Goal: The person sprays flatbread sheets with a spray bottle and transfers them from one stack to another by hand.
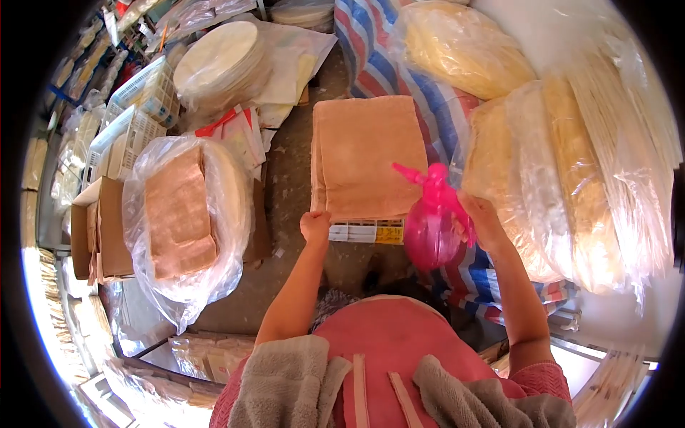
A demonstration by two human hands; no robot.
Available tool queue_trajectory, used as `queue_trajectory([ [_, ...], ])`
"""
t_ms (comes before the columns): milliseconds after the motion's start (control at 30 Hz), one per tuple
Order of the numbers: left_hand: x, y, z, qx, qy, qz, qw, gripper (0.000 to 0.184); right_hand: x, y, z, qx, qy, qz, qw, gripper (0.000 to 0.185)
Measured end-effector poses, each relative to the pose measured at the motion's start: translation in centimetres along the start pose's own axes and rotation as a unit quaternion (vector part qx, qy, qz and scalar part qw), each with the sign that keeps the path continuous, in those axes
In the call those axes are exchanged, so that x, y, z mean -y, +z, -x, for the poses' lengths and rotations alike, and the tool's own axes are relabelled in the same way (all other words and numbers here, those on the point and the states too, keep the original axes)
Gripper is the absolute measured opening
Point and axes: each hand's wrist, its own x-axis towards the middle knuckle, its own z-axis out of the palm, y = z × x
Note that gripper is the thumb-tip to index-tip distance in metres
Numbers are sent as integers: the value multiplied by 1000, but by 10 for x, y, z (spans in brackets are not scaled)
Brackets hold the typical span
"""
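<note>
A stack of flat orange-brown sheets [371,153] lies in front of me, with folded or layered edges showing along its left side. My left hand [315,226] is closed at the stack's near left corner, its fingers pinching the edge of a sheet. In my right hand [482,221] is a pink, see-through spray bottle [432,232], held upright by its trigger head. The bottle is at the stack's near right corner, its nozzle pointing left over the sheets. Part of a crate with a white and yellow label [357,234] shows under the stack's near edge.
At left, another brown sheet [178,214] rests on a plastic-wrapped round pile [232,192], beside a cardboard box [107,242]. Further back are round pale discs [217,60] and white crates [118,139]. Bagged yellowish sheets [499,171] lie at right on a striped tarp [364,50].
</note>
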Motion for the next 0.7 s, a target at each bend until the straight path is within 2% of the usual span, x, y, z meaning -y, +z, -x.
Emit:
queue_trajectory([
  [100, 9, 2, -7, -14, 73, -98, 992, 17, -14, -9, -5, -65, -12, -73, 995, 45],
  [167, 11, 2, -4, -25, 219, -218, 951, 16, -16, -12, 0, -89, -4, -133, 987, 45],
  [200, 7, 4, 2, -28, 289, -277, 916, 16, -18, -14, 4, -102, 10, -114, 988, 46],
  [233, -12, 3, 19, 37, 302, -284, 909, 23, -21, -18, 8, -116, 25, -94, 988, 47],
  [333, 5, 30, 15, 103, 490, -412, 761, 41, -45, -37, 25, -152, 56, -59, 985, 49],
  [433, -11, 65, 31, 217, 458, -489, 710, 62, -61, -53, 44, -193, 81, -58, 976, 48],
  [533, -11, 98, 25, 233, 518, -549, 613, 80, -64, -60, 66, -211, 95, -79, 970, 50],
  [667, -20, 124, 16, 265, 511, -608, 546, 89, -81, -75, 86, -244, 94, -86, 961, 54],
  [700, -21, 127, 12, 281, 508, -620, 529, 91, -83, -77, 90, -256, 101, -113, 955, 49],
])
